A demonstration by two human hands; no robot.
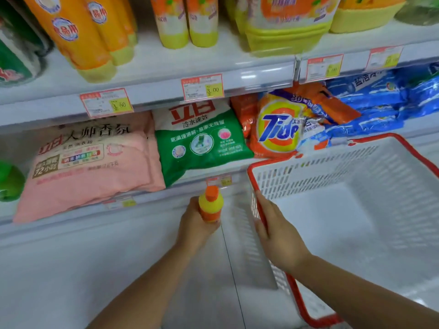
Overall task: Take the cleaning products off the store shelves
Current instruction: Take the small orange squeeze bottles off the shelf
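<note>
Item: small yellow bottle, orange cap, long axis upright, clasped in the curled fingers of the left hand; right hand clamped on the near rim of the white basket, opening just right of bottle; Tide bag shelved beyond.

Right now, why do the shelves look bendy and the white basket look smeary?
In the head view, the wide lens bows the shelf edge; the basket is streaked, likely motion blur; the Tide bag and the bottle in the left hand look clearer; a white glare patch sits on the shelf's price strip; light is even, shadows faint.
</note>
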